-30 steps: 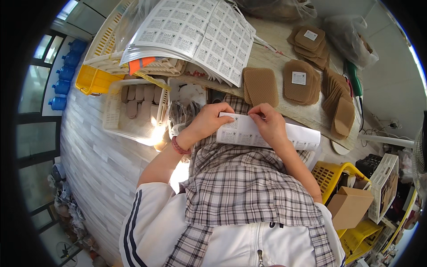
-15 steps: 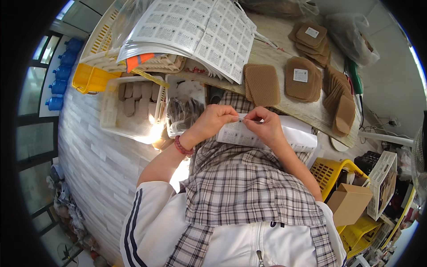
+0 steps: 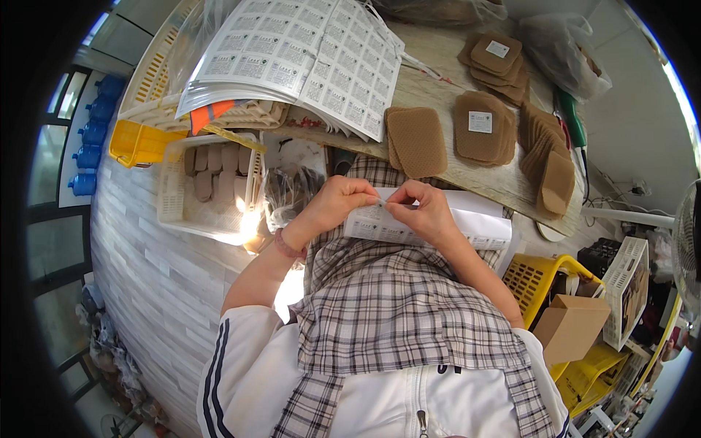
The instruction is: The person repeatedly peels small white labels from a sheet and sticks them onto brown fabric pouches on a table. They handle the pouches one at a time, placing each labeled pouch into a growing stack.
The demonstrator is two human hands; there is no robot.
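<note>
My left hand (image 3: 343, 203) and right hand (image 3: 422, 212) meet over my lap, fingertips of both pressed together in a pinch on the top edge of a white label sheet (image 3: 431, 223). Whether a single label is already lifted between the fingers, I cannot tell; the spot is too small.

Judgement on technique: peel slowly from one corner, keep the sheet flat against the lap with the heel of the hand, and hold the sticker by its edge only so the adhesive stays clean and it does not curl onto itself.

The sheet is a long white strip with rows of small printed rectangles, lying across my checked apron (image 3: 409, 306), just below the near edge of the tabletop (image 3: 438, 87).

Outward: a tan mesh pad (image 3: 416, 140) lies on the tabletop just beyond my hands. Right of it is a stack of similar pads with a white label on top (image 3: 482, 125), a further labelled stack (image 3: 496, 55) and a fanned row of pads (image 3: 548, 153). Large printed label sheets (image 3: 299, 55) cover the far left. A white basket (image 3: 212, 186) holding brown pieces stands at my left, a yellow crate (image 3: 544, 281) and cardboard box (image 3: 573, 328) at my right.
</note>
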